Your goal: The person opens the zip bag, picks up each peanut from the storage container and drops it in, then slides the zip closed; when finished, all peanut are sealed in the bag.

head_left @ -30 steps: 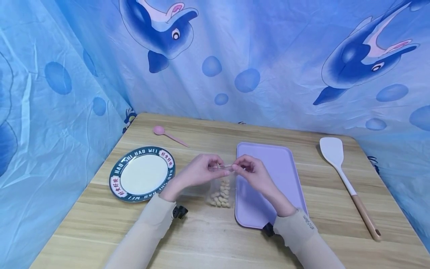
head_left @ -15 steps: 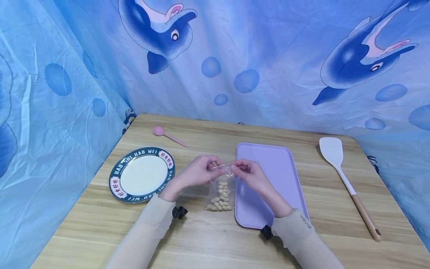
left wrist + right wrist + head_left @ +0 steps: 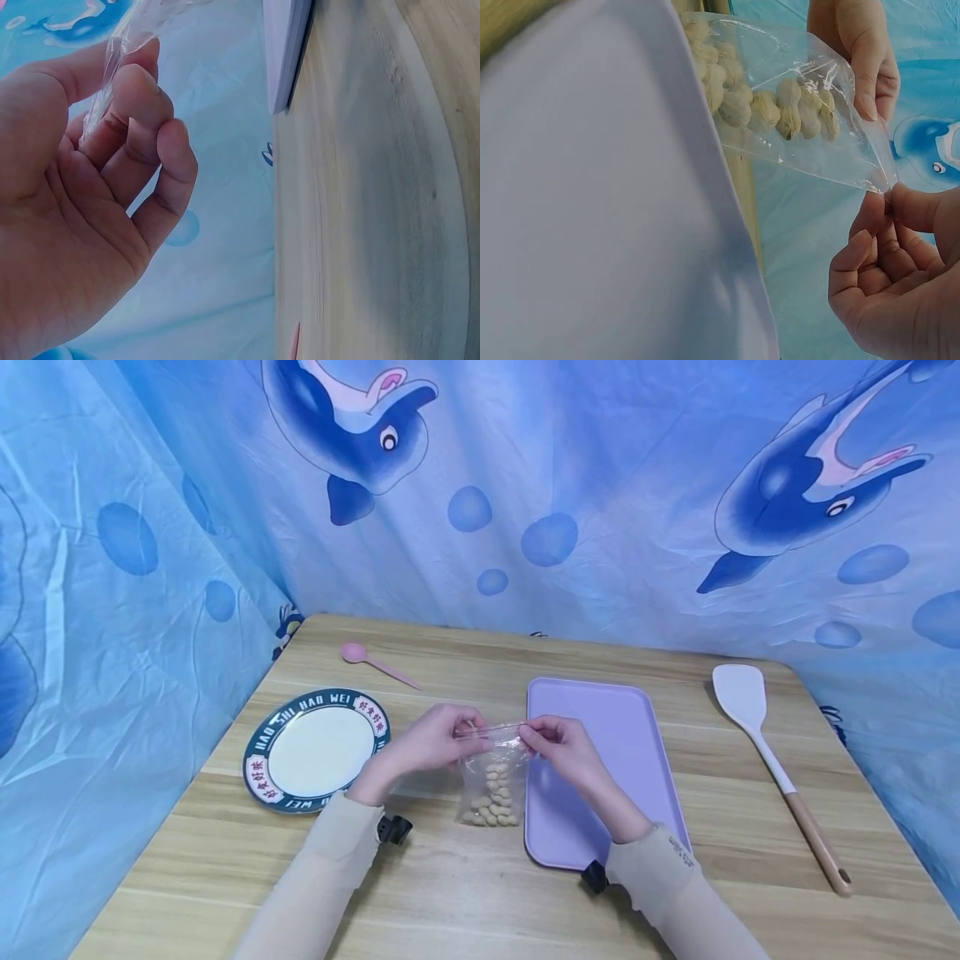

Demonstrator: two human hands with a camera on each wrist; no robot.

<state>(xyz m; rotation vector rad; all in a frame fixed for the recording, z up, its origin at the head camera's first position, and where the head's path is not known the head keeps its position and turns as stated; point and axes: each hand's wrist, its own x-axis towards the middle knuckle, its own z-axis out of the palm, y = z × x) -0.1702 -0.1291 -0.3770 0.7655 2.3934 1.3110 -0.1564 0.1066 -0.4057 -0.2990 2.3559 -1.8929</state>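
A clear zip bag (image 3: pixel 491 785) of unshelled peanuts (image 3: pixel 787 109) hangs upright between my hands, its bottom close over the table. My left hand (image 3: pixel 435 739) pinches the left end of its top strip between thumb and fingers. At the right end of that strip, my right hand (image 3: pixel 562 747) pinches the corner with thumb and forefinger, the other fingers curled in the right wrist view. The strip is stretched straight between both hands. In the left wrist view, clear plastic (image 3: pixel 112 75) runs between the left thumb and fingers.
A lilac tray (image 3: pixel 630 727) lies right of the bag, partly under my right forearm. Left stands a green-rimmed plate (image 3: pixel 318 747), with a pink spoon (image 3: pixel 375 662) behind it. A white spatula (image 3: pixel 757 727) with a wooden handle lies far right. A dolphin-print curtain (image 3: pixel 480 485) hangs behind.
My left hand has shifted slightly left along the bag's top, so the hands are farther apart and more of the bag's upper part shows. The right hand has barely moved.
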